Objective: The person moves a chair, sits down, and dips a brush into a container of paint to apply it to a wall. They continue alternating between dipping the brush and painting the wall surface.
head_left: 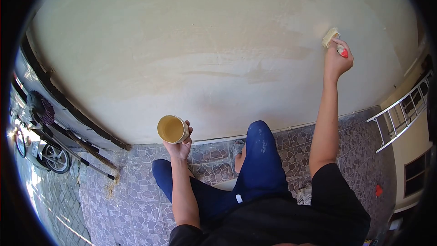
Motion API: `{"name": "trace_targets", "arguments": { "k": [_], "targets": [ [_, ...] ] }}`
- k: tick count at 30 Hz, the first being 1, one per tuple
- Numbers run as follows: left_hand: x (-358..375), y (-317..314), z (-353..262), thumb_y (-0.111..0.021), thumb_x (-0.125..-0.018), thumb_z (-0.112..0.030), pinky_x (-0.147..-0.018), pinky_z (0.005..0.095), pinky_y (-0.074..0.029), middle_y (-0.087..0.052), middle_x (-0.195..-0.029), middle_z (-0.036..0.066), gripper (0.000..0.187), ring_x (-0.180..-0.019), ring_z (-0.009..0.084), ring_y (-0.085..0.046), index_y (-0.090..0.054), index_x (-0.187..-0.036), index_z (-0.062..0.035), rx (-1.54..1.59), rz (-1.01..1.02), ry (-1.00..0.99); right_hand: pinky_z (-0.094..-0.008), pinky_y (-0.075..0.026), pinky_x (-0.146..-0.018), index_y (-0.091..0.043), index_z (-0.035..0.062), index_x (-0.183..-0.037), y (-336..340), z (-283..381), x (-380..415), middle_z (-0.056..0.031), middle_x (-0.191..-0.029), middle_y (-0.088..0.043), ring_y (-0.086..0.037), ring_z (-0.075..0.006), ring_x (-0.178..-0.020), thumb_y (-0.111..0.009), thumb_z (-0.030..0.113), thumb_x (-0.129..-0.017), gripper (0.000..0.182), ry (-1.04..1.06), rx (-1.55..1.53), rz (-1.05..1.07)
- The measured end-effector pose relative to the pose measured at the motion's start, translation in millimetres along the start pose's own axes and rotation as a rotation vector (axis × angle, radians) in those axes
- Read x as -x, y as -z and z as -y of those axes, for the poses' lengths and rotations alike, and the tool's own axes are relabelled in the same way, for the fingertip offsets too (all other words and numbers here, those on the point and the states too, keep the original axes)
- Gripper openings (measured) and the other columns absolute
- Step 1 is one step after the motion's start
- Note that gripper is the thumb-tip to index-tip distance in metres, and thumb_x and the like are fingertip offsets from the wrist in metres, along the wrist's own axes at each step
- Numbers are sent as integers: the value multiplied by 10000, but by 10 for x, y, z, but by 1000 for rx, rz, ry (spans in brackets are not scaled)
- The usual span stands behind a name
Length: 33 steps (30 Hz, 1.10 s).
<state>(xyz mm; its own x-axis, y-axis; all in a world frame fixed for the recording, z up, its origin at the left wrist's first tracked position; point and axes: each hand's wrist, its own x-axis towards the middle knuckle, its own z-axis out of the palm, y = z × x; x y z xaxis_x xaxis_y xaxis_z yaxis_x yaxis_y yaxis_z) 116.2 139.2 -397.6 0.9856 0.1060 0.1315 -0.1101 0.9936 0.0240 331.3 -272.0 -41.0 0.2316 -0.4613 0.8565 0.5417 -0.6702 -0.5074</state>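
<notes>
In my right hand (339,62) is a paintbrush with a red-tipped handle, the fingers closed around it. The brush's pale bristles (328,37) press against the wall (218,32) at the upper right. My left hand (181,146) grips a small paint cup (173,129), held upright in front of my left knee, with yellowish-cream paint inside. Across the wall run uneven beige patches and streaks beside paler areas.
A metal ladder (400,111) leans at the right. Brooms (93,155) and a motorbike wheel (55,158) are at the left. Stone-patterned tiles (136,200) cover the floor around my legs. A small red object (378,190) lies at the lower right.
</notes>
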Motion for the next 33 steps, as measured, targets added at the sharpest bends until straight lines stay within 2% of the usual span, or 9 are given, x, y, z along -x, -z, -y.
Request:
{"name": "trace_targets", "arguments": {
  "k": [3,10,11,12,16,19,21,27,33],
  "targets": [
    [-2,-32,10,-540,-1013,-519,-555,290,-556,-592,-1326,255,576,-1102,415,-647,-588,-1389,-85,1,0,0,-398,-535,-672,-782,80,-785,-288,413,324,-116,-830,-734,-697,-330,-738,-737,4,-793,90,149,73,-5],
    [-111,-2,82,-564,-1006,-517,-538,273,-521,-577,-1331,248,578,-1113,413,-637,-585,-1396,-91,12,12,36,-409,-550,-642,-757,77,-778,-741,1644,1241,-126,-812,-708,-721,-348,-779,-690,-72,-743,168,301,-188,131],
    [-121,8,114,-564,-1006,-517,-538,273,-521,-577,-1331,248,578,-1113,413,-637,-585,-1396,-91,9,11,50,-397,-558,-670,-757,69,-786,-678,1719,1268,-131,-826,-717,-732,-343,-805,-693,-74,-755,159,277,-360,281],
    [-127,8,140,-567,-1005,-516,-540,271,-518,-573,-1337,246,580,-1125,413,-630,-583,-1402,-92,22,-1,49,-386,-567,-697,-756,60,-795,-632,1729,1259,-136,-840,-726,-743,-338,-832,-697,-76,-766,151,249,-533,429],
    [-181,37,222,-575,-1003,-513,-552,274,-518,-566,-1353,242,588,-1151,410,-614,-577,-1418,-97,56,27,82,-361,-578,-806,-767,51,-830,-458,1358,976,-168,-864,-742,-758,-316,-906,-721,-49,-816,111,309,-568,420],
    [-157,22,259,-578,-1002,-517,-555,278,-517,-566,-1356,240,593,-1150,409,-615,-576,-1422,-99,28,23,97,-307,-570,-817,-765,-2,-890,-261,668,521,-98,-924,-778,-732,-150,-910,-764,-1,-879,10,28,-552,446],
    [-136,-2,265,-548,-1014,-507,-545,286,-530,-580,-1348,260,576,-1117,429,-638,-581,-1417,-95,32,-7,86,-281,-561,-810,-764,-15,-912,-75,242,287,-69,-927,-777,-699,-111,-870,-770,10,-888,35,33,-394,361],
    [-52,-24,208,-519,-1030,-496,-517,293,-540,-600,-1331,284,560,-1078,447,-671,-587,-1404,-84,4,-48,62,-286,-557,-785,-774,2,-870,259,-351,-144,-64,-884,-774,-700,-129,-816,-765,-7,-863,15,-192,-207,82],
    [-106,-2,212,-522,-1032,-506,-519,290,-534,-602,-1322,281,572,-1077,448,-672,-580,-1417,-87,12,-53,79,-378,-551,-712,-770,86,-770,-368,697,625,-134,-812,-723,-722,-322,-775,-716,-34,-798,134,230,-36,88]
  ]
}}
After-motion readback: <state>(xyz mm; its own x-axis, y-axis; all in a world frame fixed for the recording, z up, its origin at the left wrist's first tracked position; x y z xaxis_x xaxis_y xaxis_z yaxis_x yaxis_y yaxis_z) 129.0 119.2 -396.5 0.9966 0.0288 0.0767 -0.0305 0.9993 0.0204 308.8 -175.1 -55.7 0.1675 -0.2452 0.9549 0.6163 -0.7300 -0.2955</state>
